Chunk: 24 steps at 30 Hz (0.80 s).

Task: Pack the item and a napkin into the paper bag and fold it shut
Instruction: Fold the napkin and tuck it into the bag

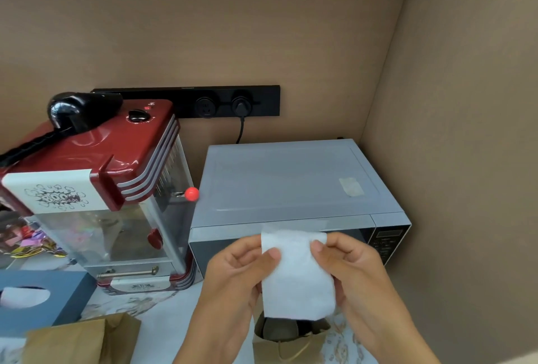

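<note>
A white folded napkin [297, 273] hangs upright between both hands, right above the mouth of an open brown paper bag [286, 344] standing on the counter. My left hand [238, 270] pinches the napkin's left edge with thumb and fingers. My right hand [346, 264] pinches its right edge. Inside the bag a dark rounded item [281, 328] shows, partly hidden by the napkin's lower edge.
A silver microwave [291, 183] stands behind the hands, a red popcorn machine [96, 183] to its left. A blue tissue box [37, 299] and a second, flat paper bag [81, 340] lie at the lower left. Brown walls close in the back and right.
</note>
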Available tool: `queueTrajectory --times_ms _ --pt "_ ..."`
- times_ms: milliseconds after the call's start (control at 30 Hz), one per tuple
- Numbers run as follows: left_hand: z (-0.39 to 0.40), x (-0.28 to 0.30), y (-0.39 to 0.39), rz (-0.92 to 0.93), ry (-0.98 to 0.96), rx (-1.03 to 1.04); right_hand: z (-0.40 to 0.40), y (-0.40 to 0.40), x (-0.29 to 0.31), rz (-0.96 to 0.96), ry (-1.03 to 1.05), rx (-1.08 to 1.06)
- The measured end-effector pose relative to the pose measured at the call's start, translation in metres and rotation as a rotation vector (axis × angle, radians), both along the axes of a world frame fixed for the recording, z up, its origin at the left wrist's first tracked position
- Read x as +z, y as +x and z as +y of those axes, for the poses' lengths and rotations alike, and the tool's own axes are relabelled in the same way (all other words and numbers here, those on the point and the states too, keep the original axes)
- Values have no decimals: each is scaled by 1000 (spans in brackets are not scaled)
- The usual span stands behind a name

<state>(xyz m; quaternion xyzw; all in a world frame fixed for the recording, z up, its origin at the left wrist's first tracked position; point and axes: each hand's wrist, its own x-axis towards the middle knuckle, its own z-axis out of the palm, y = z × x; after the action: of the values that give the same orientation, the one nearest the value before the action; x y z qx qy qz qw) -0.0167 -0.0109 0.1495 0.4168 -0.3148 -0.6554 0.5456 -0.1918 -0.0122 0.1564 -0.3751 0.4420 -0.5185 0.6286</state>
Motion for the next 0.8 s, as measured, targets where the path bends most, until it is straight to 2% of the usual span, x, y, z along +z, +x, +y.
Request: queueTrajectory --times_ms 167,333,500,667,733,800 --pt "0 5 1 -176 -95 -2 -3 -4 4 94 -195 -50" --pt "0 11 5 -164 -249 -5 -1 -8 9 66 -375 -98" --pt "0 12 12 -116 -346 -23 2 -9 11 -79 -364 -32" --pt "2 14 11 -267 -346 48 2 -3 10 64 -336 -116" --pt "2 15 9 -229 -312 9 1 0 10 89 -336 -112" --pt "2 16 8 -312 -284 -43 0 1 12 106 -348 -83"
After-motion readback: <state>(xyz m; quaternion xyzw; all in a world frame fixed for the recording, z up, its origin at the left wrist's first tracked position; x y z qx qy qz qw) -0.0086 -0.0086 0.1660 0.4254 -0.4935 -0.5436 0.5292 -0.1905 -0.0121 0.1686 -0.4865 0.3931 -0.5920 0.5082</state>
